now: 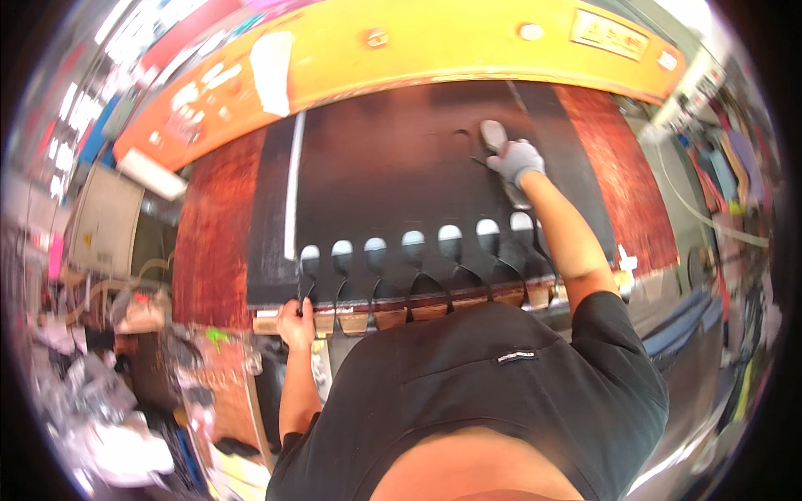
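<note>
My right hand [520, 160], in a pale grey glove, reaches over the black board [376, 179] at the right. Its fingers are closed on a grey sole-shaped piece [494, 134]; the far end shows beyond the fingers, and the middle is hidden. Thin dark curved strips lie beside it. My bare left hand [296, 324] is at the near left edge, fingers closed on a thin dark strap below the leftmost of several dark pieces. These pieces [413, 244] have pale rounded tips and stand in a row along the near edge, their dark straps hanging over it.
A long orange machine beam [451, 42] spans the far side. A white strip [294, 192] lies on the board's left. Red-brown wooden surfaces [209, 230] flank the board. A grey cabinet [104, 219] stands at the left, above heaped bags [83, 392]. Stacked material [735, 159] is at the right.
</note>
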Motion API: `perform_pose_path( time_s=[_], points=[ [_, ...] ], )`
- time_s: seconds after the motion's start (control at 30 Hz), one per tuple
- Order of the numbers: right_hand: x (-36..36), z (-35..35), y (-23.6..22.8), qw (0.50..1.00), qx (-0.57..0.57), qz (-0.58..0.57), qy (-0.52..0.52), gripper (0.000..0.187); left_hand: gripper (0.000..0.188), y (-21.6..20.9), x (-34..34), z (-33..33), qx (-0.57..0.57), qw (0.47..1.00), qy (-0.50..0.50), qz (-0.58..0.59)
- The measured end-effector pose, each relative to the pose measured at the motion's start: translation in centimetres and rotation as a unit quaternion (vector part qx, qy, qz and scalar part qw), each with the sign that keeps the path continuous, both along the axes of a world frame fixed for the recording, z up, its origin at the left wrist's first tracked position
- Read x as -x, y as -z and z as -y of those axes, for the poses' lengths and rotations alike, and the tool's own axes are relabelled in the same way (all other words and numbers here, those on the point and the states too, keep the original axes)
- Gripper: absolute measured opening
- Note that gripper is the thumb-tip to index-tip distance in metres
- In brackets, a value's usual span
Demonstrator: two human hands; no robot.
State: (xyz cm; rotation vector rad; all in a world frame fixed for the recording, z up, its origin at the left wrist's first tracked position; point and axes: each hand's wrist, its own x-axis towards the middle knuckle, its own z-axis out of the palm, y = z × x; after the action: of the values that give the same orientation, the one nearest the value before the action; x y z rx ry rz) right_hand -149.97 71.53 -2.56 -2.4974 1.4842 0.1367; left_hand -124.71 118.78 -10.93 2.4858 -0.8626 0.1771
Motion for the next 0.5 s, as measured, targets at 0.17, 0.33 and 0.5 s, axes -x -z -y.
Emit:
perform_pose_path(
  time_s=[0.17,0.33,0.5],
  points=[
    [-2.9,2.5,0.6,0.995,0.012,0.094,0.043,0.045,0.031,-0.3,-1.7,0.2,0.03,0.999,-0.015,0.021],
    [-2.2,6.2,1.8,0.971,-0.093,0.209,0.068,0.04,0.03,0.0,-2.6,0.6,-0.059,0.997,-0.043,-0.005],
    [1.5,9.3,-3.2,0.915,-0.188,0.357,0.005,0.035,0.031,0.3,-2.4,-0.4,0.008,0.999,-0.006,0.044]
  ],
)
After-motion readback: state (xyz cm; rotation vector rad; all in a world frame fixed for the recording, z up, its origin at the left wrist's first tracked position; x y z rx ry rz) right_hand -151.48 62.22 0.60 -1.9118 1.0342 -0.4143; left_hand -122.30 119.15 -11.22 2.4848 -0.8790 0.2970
